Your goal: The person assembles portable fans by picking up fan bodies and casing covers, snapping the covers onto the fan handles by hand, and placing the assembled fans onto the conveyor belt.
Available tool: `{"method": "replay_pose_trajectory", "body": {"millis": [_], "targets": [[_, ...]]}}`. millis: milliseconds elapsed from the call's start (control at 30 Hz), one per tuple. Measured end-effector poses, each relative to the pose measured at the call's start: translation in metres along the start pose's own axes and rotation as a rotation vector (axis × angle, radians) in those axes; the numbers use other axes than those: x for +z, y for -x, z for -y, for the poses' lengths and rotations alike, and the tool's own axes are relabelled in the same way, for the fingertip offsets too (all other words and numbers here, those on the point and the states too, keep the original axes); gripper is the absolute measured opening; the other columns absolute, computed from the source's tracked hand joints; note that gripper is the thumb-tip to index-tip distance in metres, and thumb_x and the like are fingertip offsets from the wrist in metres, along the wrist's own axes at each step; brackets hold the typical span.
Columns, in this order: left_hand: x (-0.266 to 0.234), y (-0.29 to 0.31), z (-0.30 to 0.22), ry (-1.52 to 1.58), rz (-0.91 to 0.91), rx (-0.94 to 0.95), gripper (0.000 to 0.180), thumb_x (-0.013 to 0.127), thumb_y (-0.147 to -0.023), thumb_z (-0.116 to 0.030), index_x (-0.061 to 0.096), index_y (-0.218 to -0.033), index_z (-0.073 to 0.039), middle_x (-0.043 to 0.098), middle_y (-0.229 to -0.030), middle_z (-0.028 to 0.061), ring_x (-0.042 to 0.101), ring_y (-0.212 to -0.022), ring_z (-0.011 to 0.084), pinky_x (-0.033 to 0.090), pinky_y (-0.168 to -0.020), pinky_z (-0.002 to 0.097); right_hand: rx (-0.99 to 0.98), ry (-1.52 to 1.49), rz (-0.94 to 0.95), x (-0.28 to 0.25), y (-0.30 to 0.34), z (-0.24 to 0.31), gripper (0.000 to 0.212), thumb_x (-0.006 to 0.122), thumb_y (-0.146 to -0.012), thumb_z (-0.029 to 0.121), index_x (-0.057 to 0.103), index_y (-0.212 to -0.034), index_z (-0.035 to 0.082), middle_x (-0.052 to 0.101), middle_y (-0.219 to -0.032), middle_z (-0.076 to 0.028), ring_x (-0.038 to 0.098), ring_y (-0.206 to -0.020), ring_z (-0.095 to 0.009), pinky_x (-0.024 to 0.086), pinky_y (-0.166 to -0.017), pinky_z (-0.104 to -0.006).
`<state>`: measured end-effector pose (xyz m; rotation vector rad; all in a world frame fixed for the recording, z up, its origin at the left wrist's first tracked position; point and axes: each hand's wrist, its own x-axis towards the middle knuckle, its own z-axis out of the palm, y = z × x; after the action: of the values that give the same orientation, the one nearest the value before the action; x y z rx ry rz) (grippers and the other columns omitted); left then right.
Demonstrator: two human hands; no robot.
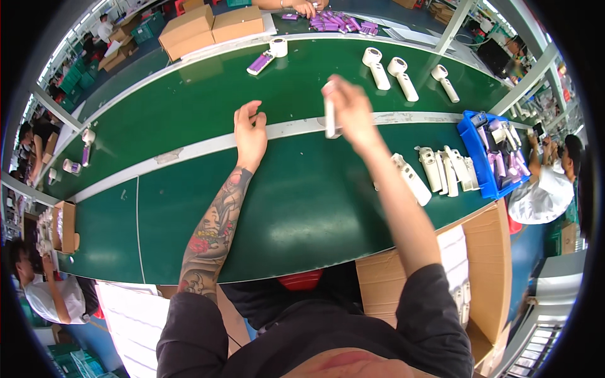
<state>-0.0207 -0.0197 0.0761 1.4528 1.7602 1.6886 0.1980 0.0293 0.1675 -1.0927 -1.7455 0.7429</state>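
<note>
My right hand [354, 108] is closed round a white handheld device casing [330, 116], held upright above the pale rail that divides the green bench. Motion blurs the hand a little. My left hand [251, 131] hangs over the same rail with its fingers loosely bent and apart, holding nothing. Beyond it lies a white round-headed device with a purple part in its handle [260, 63]. White round-headed handheld devices [403, 80] rest on the far green strip at the right. Several white handle shells [431, 169] lie near my right forearm, which partly covers one casing [413, 181].
A blue bin [484, 165] of purple and white parts stands at the bench's right end. An open cardboard box [488, 264] sits below. Across the bench, another person's hands [307, 7] are by a pile of purple pieces [334, 22]. Cardboard boxes [189, 31] stand at the back left.
</note>
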Motion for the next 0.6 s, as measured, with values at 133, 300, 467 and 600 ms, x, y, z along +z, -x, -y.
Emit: {"method": "replay_pose_trajectory", "body": {"millis": [133, 300, 467, 600], "targets": [[0.033, -0.004, 0.020, -0.105, -0.030, 0.015, 0.037, 0.059, -0.093, -0.007, 0.057, -0.129, -0.004, 0.055, -0.129, 0.0177, 0.059, -0.113, 0.0308, 0.048, -0.099, 0.0369, 0.110, -0.203, -0.048, 0.056, 0.052, -0.057, 0.042, 0.069, -0.093, 0.024, 0.064, -0.126, -0.002, 0.065, -0.118, -0.019, 0.066, -0.091, -0.029, 0.053, -0.081, -0.0347], [0.044, -0.067, 0.052, -0.297, -0.086, 0.092, 0.047, 0.062, -0.091, -0.015, 0.052, -0.136, -0.003, 0.055, -0.131, 0.0209, 0.057, -0.116, 0.0385, 0.047, -0.104, 0.0431, -0.159, 0.029, -0.004, 0.072, 0.068, -0.051, 0.049, 0.073, -0.089, 0.024, 0.059, -0.132, 0.004, 0.065, -0.121, -0.019, 0.069, -0.093, -0.034, 0.055, -0.079, -0.0396], [0.076, -0.140, 0.077, -0.704, -0.071, 0.181, 0.050, 0.061, -0.091, -0.029, 0.055, -0.132, -0.002, 0.061, -0.123, 0.0218, 0.060, -0.112, 0.0393, 0.050, -0.097, 0.0427, -0.042, 0.013, 0.072, 0.069, 0.064, -0.045, 0.053, 0.075, -0.087, 0.027, 0.057, -0.133, 0.006, 0.071, -0.108, -0.019, 0.071, -0.085, -0.037, 0.056, -0.073, -0.0429], [0.101, -0.174, 0.074, -0.927, -0.016, 0.242, 0.046, 0.061, -0.089, -0.034, 0.061, -0.123, -0.002, 0.066, -0.114, 0.0209, 0.064, -0.105, 0.0386, 0.053, -0.090, 0.0427, 0.042, -0.020, 0.093, 0.064, 0.061, -0.048, 0.052, 0.076, -0.086, 0.027, 0.058, -0.131, 0.007, 0.074, -0.098, -0.018, 0.071, -0.079, -0.037, 0.056, -0.068, -0.0435]]}}
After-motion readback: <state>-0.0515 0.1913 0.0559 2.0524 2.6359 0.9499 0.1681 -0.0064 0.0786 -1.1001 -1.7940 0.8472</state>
